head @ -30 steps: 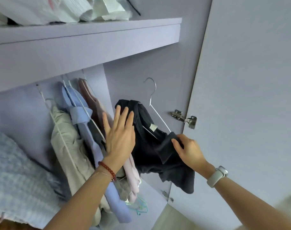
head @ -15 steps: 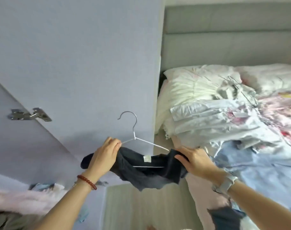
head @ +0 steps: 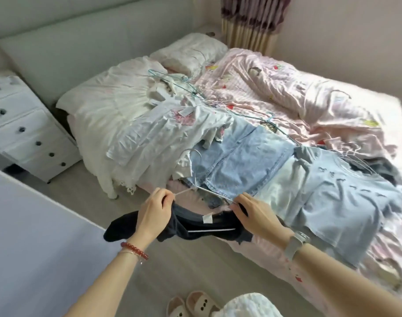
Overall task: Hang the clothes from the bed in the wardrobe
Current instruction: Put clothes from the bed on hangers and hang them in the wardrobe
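A black garment [head: 195, 227] hangs on a white wire hanger [head: 193, 170], held over the floor beside the bed [head: 332, 92]. My left hand [head: 153, 213] grips the hanger's left shoulder together with the black fabric. My right hand [head: 257, 213] grips the hanger's right shoulder and the cloth there. On the bed lie blue jeans [head: 241, 165], a light blue top [head: 337, 200], a white shirt [head: 163, 131], a dark garment [head: 383, 168] and several loose wire hangers [head: 184, 85]. The lilac wardrobe door [head: 30, 236] fills the lower left.
A white chest of drawers [head: 19, 126] stands left of the bed by the padded headboard [head: 92, 35]. A curtain [head: 252, 17] hangs at the far wall. Slippers [head: 195, 305] are on the floor below me.
The view has swung from inside the wardrobe to the bed. The black garment came out on its hanger, and both hands now grip the hanger's shoulders.
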Motion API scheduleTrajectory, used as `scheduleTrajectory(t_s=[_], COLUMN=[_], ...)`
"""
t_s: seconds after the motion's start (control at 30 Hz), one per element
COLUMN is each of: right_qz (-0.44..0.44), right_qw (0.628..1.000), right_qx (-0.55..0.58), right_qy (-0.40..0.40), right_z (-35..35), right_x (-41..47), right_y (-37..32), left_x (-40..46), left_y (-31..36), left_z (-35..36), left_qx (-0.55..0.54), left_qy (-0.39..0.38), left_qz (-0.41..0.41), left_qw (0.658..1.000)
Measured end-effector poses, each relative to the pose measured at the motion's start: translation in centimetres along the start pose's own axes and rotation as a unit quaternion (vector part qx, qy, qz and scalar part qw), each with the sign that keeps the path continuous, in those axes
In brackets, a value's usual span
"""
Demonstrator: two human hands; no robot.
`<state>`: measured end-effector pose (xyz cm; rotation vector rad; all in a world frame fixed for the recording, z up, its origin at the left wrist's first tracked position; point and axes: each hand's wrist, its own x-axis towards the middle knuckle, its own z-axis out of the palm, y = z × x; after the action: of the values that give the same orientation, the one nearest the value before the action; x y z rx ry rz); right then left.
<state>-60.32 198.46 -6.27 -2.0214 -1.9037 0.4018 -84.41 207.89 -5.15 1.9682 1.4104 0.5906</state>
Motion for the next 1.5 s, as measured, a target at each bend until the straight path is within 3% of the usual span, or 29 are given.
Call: scheduleTrajectory(t_s=[0.13,0.33,0.47,0.63,0.93,1.13,1.2,1.33,1.4,1.5], right_qz=[0.137,0.241,0.311,0.335,0.414,0.483,0.501,0.487,0.474,0.467], right_qw=[0.985,0.921,0.878,0.862,0.858,0.845,0.853,0.872,0.873,0.87], right_qx=[-0.059,-0.126,-0.151,-0.168,-0.076,-0.019,-0.004,0.035,0.044,0.009], right_qy=[0.092,0.278,0.332,0.341,0.295,0.23,0.148,-0.024,-0.111,-0.158], right_z=[-1.2,-5.6,-8.4,-12.8,-19.2,-16.9,-14.5,-7.9,-5.5,-4.6], right_x=[-4.0,-7.5,-7.7,-6.1,-1.6,0.9,1.1,-0.2,-1.1,-1.3], right_y=[2.0,6.6,12.6,23.3,46.4,55.5,57.2,56.5,55.5,55.1], left_x=[2.4,5.9,8.6,13.5,23.7,27.5,27.0,23.2,21.8,21.8], left_y=[2.9,10.9,16.6,23.8,37.1,38.1,36.1,30.0,27.8,26.7], left_z=[4.2,10.8,15.8,23.9,42.7,50.9,53.2,55.9,56.4,56.5], left_qx=[-0.012,-0.062,-0.043,-0.047,-0.016,0.109,0.179,0.31,0.345,0.353], left_qy=[-0.088,-0.173,-0.213,-0.236,-0.212,-0.228,-0.287,-0.452,-0.499,-0.508], left_qz=[0.054,0.115,0.157,0.173,0.181,0.188,0.181,0.144,0.125,0.134], left_qw=[0.995,0.976,0.963,0.955,0.96,0.949,0.924,0.824,0.785,0.774])
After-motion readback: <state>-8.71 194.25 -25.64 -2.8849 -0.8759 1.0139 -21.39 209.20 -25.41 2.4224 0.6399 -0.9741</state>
